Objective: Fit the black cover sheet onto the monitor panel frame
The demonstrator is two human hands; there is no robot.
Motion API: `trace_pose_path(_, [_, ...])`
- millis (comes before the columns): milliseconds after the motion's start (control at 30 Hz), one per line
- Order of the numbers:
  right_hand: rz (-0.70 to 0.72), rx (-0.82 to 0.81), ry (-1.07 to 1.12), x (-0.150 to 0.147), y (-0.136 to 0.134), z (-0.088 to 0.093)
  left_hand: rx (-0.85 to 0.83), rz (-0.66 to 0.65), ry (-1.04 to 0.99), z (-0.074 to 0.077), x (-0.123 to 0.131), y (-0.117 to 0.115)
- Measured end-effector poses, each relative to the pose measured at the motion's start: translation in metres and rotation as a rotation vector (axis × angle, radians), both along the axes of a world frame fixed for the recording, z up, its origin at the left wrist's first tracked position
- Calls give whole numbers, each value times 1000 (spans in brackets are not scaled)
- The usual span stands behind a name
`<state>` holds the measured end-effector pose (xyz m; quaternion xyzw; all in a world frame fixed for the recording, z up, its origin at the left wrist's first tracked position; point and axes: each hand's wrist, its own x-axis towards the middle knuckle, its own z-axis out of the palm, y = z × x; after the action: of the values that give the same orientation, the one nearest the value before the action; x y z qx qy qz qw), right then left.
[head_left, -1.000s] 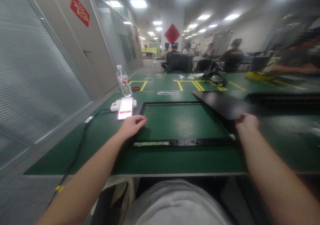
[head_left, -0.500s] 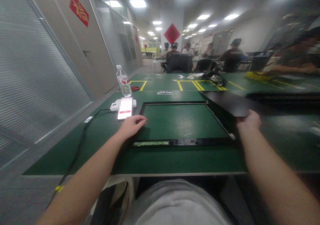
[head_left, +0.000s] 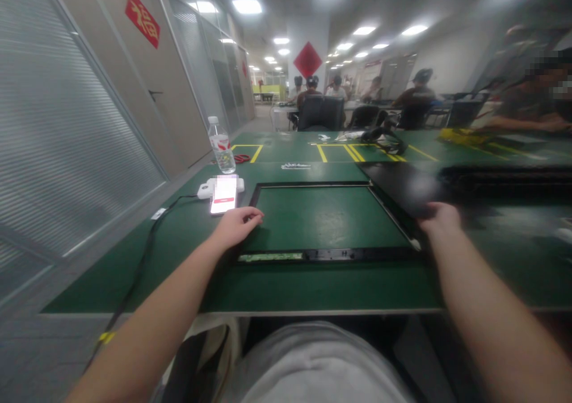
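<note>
— Where are the hands?
— The left hand [head_left: 236, 225] rests flat, fingers loose, on the black frame's [head_left: 326, 254] left edge on the green table [head_left: 313, 287].
— And the right hand [head_left: 437, 219]?
— Clamped on the dark panel's [head_left: 402, 185] near corner, beside the frame.

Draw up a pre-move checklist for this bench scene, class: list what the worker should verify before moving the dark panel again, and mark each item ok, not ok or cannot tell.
1. Right hand grips the near edge of the black panel: ok.
2. Left hand rests on the left side of the black frame, steadying it: ok.
3. Frame lies flat on the green table: ok.
4. Opening inside the frame is free of loose parts: ok, only green mat shows.
5. Phone lies clear of the frame, beyond the left hand: ok.
6. Panel clear of the dark items to its right: cannot tell, that area is blurred.
</note>
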<state>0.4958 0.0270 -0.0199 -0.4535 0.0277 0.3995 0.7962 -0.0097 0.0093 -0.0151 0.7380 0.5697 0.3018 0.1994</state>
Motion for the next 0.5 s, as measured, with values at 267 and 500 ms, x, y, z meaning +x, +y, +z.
trace_pose_path(267, [-35,-193,1,-6,-2,10,-10,0,14,1,0,-1])
trace_pose_path(500, [-17,-205,-32,-5,-2,7,0,-21,63,2,1,-2])
